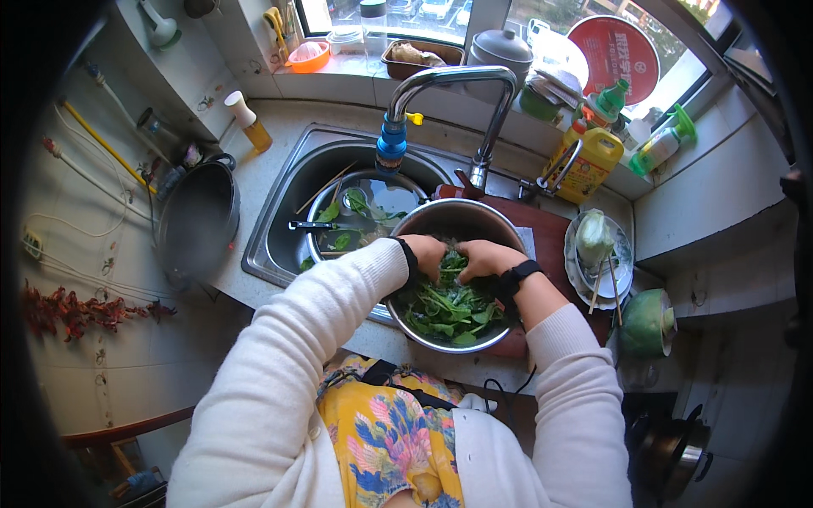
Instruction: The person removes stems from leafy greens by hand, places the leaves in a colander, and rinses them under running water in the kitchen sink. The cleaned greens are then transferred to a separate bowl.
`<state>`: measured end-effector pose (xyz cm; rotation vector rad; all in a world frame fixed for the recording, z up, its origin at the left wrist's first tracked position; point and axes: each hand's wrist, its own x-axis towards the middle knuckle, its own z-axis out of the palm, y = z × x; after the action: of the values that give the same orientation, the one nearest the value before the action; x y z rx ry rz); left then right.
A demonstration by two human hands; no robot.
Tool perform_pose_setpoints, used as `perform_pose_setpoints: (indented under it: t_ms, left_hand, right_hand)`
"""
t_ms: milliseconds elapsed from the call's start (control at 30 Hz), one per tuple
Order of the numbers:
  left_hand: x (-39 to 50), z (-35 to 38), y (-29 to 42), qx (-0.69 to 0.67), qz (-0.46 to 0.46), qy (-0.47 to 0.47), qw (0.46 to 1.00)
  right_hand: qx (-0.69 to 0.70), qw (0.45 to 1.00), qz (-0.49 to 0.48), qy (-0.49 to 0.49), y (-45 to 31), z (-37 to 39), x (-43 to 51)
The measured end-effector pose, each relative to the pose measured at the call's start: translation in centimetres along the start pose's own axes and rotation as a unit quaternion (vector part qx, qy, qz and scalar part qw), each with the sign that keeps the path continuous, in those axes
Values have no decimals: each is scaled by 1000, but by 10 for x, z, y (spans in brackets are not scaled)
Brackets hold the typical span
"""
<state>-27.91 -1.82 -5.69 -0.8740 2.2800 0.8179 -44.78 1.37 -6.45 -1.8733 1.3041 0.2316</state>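
Note:
A deep stainless-steel pot [401,317] of wet leafy greens [452,311] stands at the sink's right side, partly over a reddish-brown cutting board [546,247]. Both of my hands are inside it. My left hand [427,253], with a black band at the wrist, has its fingers down in the leaves at the far side. Facing it, my right hand [488,258] pinches the same bunch between thumb and fingers; a black band circles that wrist too. Some fingertips are hidden among the leaves and behind my hands.
Left of the pot, the steel sink [274,235] holds a water-filled basin [381,190] with loose leaves and a black-handled knife [309,225]. The faucet [451,73] arches above. To the right are a plate with cabbage [594,236] and chopsticks [616,292], and a yellow jug [584,162].

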Motion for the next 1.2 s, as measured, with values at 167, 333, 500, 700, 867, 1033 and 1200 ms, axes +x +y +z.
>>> perform_pose_setpoints:
  t_ms: [167, 333, 500, 700, 867, 1033, 1200]
  left_hand:
    - [-33, -10, 10, -46, 63, -57, 995]
    - [-57, 9, 20, 122, 80, -30, 989]
    - [-46, 35, 22, 121, 85, -2, 989]
    - [-32, 20, 17, 52, 95, 4, 994]
    - [-42, -8, 4, -43, 13, 78, 996]
    - [-25, -7, 14, -42, -27, 17, 999]
    - [-18, 12, 27, -50, 20, -53, 997]
  right_hand:
    - [-53, 997, -40, -47, -16, -5, -37]
    - [-182, 980, -20, -72, -37, 18, -80]
    - [-140, 988, 1, -64, -36, 35, -65]
    - [-114, 993, 9, -30, -27, 22, -54]
    - [33, 950, -91, 296, -2, 14, -122]
    - [287, 845, 98, 441, 17, 56, -137]
    - [526, 755, 88, 381, 18, 104, -135]
